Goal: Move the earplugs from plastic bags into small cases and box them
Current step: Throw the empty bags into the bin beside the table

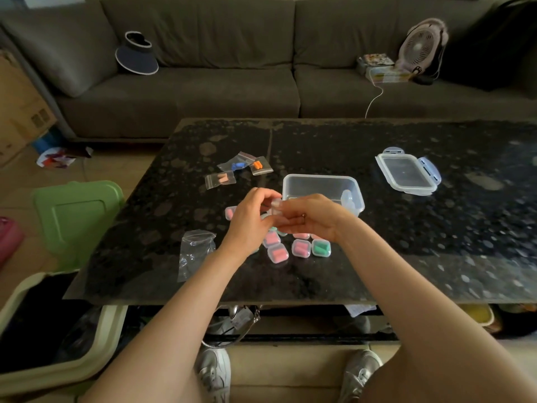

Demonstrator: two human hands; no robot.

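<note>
Fingers (263,196) of left hand (249,221) and right hand (315,218) curl round small case (276,205).

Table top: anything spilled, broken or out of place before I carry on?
Nothing stands out. The filled cases lie in a loose cluster before the box, its lid lies flat to the right, three bags hold earplugs, and one empty bag lies at the left. No loose earplugs show.
</note>
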